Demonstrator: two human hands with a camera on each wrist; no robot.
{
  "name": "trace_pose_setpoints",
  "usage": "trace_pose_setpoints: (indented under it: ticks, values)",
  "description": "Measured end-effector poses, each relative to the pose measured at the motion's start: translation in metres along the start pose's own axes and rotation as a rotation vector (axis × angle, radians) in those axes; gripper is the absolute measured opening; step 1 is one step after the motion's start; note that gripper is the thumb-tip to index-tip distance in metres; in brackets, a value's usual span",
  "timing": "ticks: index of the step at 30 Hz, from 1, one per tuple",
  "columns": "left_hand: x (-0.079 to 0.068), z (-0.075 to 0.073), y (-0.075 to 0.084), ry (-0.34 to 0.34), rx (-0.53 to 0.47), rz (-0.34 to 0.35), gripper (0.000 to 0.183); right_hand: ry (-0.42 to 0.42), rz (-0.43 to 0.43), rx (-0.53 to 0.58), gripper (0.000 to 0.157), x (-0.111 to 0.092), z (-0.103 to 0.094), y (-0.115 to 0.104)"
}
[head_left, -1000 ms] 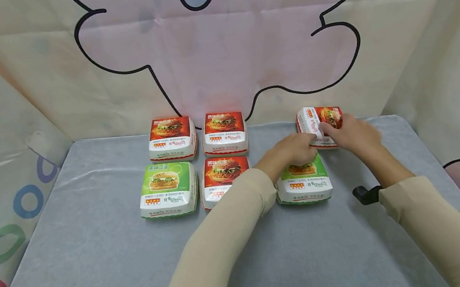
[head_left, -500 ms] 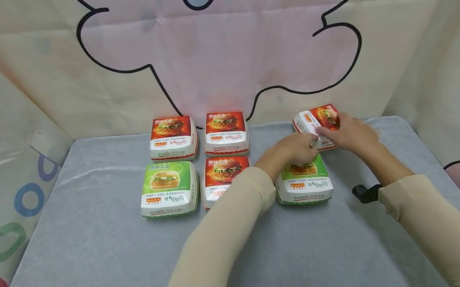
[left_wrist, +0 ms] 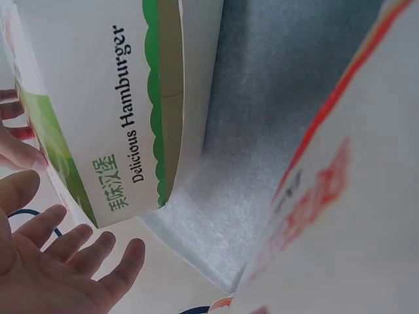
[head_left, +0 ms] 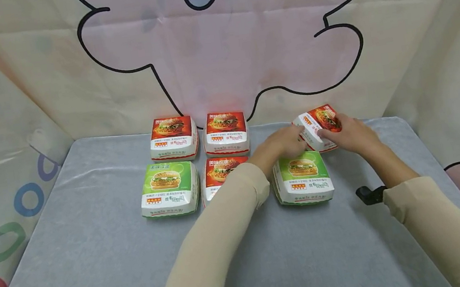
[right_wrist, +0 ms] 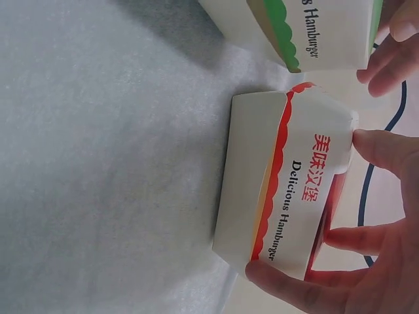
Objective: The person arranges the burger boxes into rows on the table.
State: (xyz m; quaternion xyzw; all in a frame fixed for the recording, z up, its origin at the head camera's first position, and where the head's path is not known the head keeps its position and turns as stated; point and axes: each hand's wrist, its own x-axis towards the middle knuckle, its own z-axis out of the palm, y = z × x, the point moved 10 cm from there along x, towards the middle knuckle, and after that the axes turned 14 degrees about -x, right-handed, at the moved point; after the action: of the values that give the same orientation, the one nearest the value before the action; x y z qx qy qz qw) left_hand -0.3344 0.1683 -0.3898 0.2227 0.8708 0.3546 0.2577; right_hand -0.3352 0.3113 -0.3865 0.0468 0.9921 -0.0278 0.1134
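Note:
In the head view, my right hand (head_left: 355, 134) holds a red-and-white hamburger box (head_left: 312, 126) at the back right, thumb on its top and fingers round the far side. The right wrist view shows that hand's thumb and fingers on the edges of this box (right_wrist: 308, 190), which sits angled on the cloth. My left hand (head_left: 283, 143) is between it and a green-and-white hamburger box (head_left: 304, 177) in front. In the left wrist view, the left hand (left_wrist: 65, 261) has its fingers spread beside the green box (left_wrist: 111, 111).
To the left, two red boxes (head_left: 174, 144) (head_left: 226, 139) stand at the back. Before them are a green box (head_left: 168, 197) and a red box (head_left: 218, 170), partly covered by the left sleeve. Grey cloth (head_left: 97, 272) covers the table; a printed curtain (head_left: 243, 52) hangs behind.
The red box in my right hand has shifted slightly left and turned a little counterclockwise. My left hand has drawn left and back, uncovering more of the green box's top.

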Motion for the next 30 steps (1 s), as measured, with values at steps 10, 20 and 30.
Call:
trace_pose_setpoints:
  ticks: [10, 20, 30]
  values:
    - [0.0062, -0.0036, 0.0012, 0.014, 0.073, -0.002, 0.052, 0.056, -0.037, 0.002, 0.090, 0.0011, 0.0005, 0.0008]
    - [0.0078, -0.0036, -0.0029, 0.001, 0.041, -0.056, 0.053, 0.056, -0.099, 0.012, 0.089, -0.0002, -0.0003, -0.0031]
    - [0.0059, -0.0049, -0.0039, -0.009, 0.081, -0.071, 0.053, 0.069, -0.167, 0.006, 0.083, 0.0004, -0.0020, -0.0067]
